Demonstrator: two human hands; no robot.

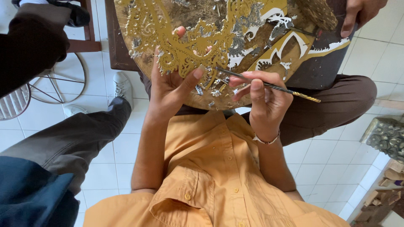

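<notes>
Orange shirt [210, 176] below; brush [269, 86] between right fingers [252, 86].

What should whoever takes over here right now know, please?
Left hand pinches the flat gold openwork sheet, thumb on top.
Right hand grips a thin dark metal tool with twisted gold end, tip at the sheet.
Sheet lies on a round wooden board strewn with pale scraps.
Done: left part gold. Left: right part shows white, seemingly unfinished.
Another person's hand rests at the board's far side.
</notes>
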